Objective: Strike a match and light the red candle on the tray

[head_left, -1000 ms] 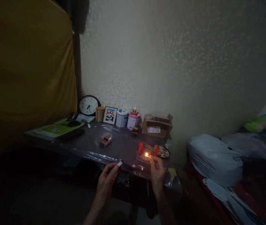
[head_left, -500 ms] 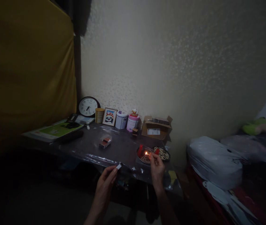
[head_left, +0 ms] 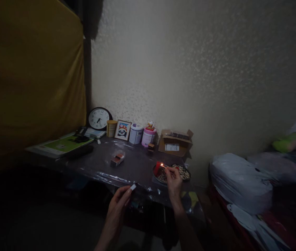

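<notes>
My right hand [head_left: 173, 178] pinches a burning match [head_left: 165, 167], its small flame held against the top of a red candle [head_left: 157, 168]. That candle stands on a patterned plate [head_left: 183, 174] at the table's front right. A second red candle is mostly hidden behind my right hand. My left hand [head_left: 119, 201] hovers in front of the table edge, closed on a small matchbox [head_left: 133, 187].
A dark plastic-covered table [head_left: 134, 164] carries another matchbox [head_left: 117, 159], a clock [head_left: 99, 118], a framed panda picture [head_left: 122, 130], tins [head_left: 135, 133], a cardboard box [head_left: 174, 142] and books [head_left: 59, 145]. A white bag [head_left: 239, 181] lies on the bed to the right.
My right hand has moved the lit match up and to the left, from low between the two candles onto the left candle's top. My left hand has barely shifted.
</notes>
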`<control>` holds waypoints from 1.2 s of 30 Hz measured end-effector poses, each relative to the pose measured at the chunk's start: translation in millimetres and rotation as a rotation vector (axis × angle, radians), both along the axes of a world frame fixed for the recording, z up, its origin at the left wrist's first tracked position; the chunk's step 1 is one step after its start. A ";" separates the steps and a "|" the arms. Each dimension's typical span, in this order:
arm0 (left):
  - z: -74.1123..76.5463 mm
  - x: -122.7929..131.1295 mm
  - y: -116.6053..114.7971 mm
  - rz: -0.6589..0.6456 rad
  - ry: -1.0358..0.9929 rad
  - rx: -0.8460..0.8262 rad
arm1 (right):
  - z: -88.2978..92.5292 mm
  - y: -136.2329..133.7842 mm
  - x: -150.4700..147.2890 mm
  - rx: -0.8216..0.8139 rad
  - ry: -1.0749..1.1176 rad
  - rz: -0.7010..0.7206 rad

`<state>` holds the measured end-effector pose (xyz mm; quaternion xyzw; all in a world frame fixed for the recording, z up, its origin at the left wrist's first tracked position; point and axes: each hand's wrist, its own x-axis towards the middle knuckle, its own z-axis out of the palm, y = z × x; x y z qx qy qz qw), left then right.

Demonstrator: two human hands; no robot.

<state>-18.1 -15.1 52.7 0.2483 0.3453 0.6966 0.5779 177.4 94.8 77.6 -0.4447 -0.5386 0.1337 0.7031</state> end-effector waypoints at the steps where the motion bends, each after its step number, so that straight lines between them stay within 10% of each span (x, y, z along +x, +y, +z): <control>1: 0.6 0.1 -0.2 -0.003 -0.003 0.000 | 1.1 1.7 -0.4 0.001 -0.001 -0.002; 36: -0.1 1.8 -1.1 -0.037 0.021 0.003 | 0.8 26.0 -7.6 -0.059 -0.052 -0.061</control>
